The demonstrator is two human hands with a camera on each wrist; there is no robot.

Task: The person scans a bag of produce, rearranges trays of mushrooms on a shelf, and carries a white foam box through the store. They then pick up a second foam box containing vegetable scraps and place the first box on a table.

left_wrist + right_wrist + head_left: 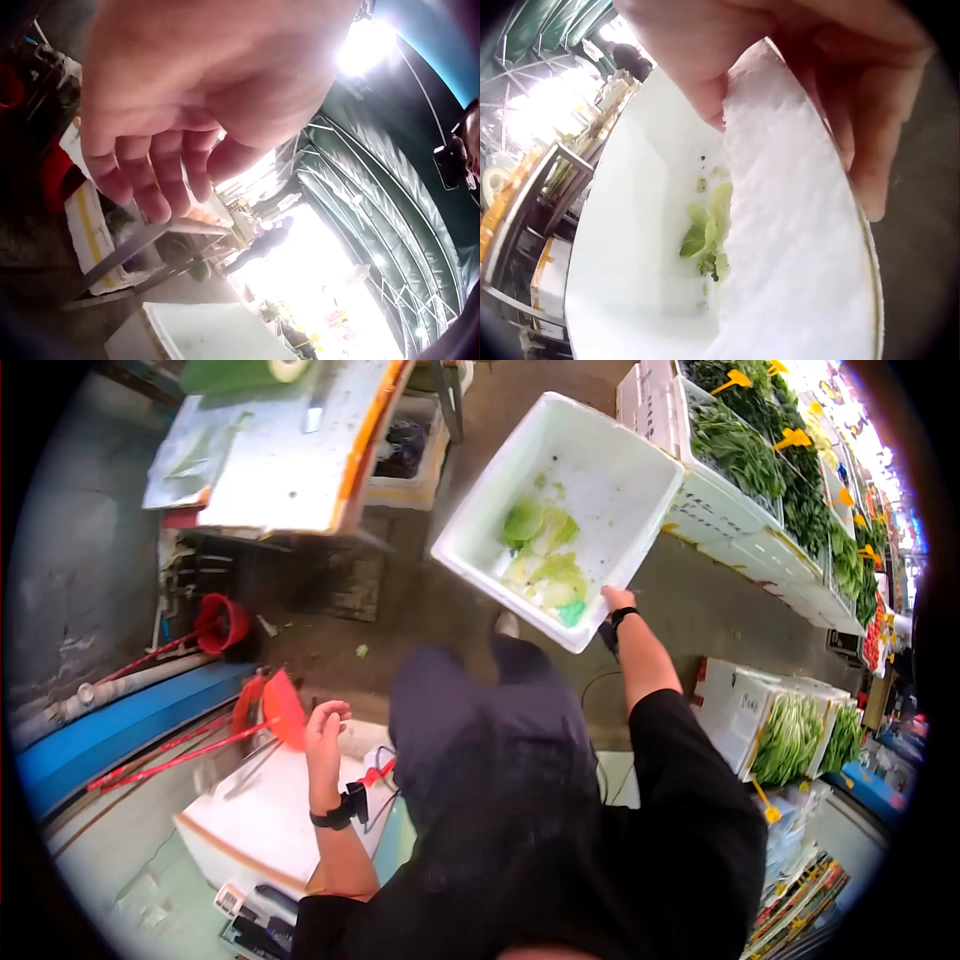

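My right hand [618,603] grips the rim of a white foam box [625,470] at its near right corner. In the right wrist view the thumb lies on the inner side of the wall and the fingers curl over the outside. Inside the box are loose green leaves [548,545] and small scraps, with a bright green piece [572,612] near the corner. My left hand [326,735] hangs in the air at the left, its fingers loosely bent and nothing in them. Below it in the head view is a white foam box top [270,810].
A work table [270,460] with an orange edge stands at the far left. Crates of leafy vegetables [735,450] line the right side, and more greens [790,740] stand lower right. A red bucket [222,623] and a red dustpan [285,710] are at the left.
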